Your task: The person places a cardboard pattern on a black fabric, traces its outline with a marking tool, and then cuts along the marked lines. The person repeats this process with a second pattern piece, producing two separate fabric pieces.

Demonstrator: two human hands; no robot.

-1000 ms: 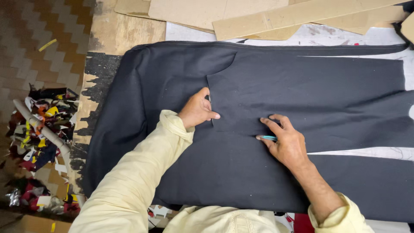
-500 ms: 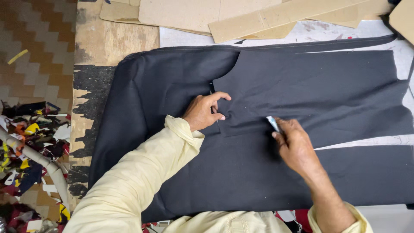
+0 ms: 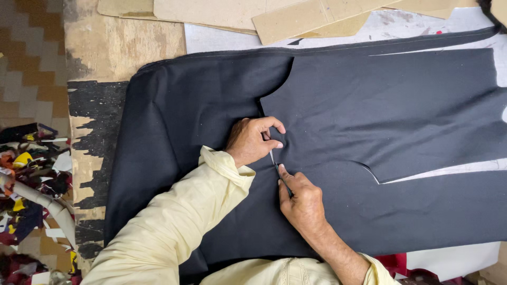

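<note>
A thin marking tool (image 3: 275, 168) is being pinched between the fingertips of the right hand (image 3: 302, 203) and drawn along the dark fabric (image 3: 380, 111), just beside the cut edge of the upper panel. The cloth is being pinned flat by the left hand (image 3: 252, 140), its fingers curled and pressed down. The fabric is being carried across most of the surface (image 3: 121, 42), cardboard patterns (image 3: 285, 16) lying along the far edge. A line is apparently being marked; steady pressure is being called for next.
</note>
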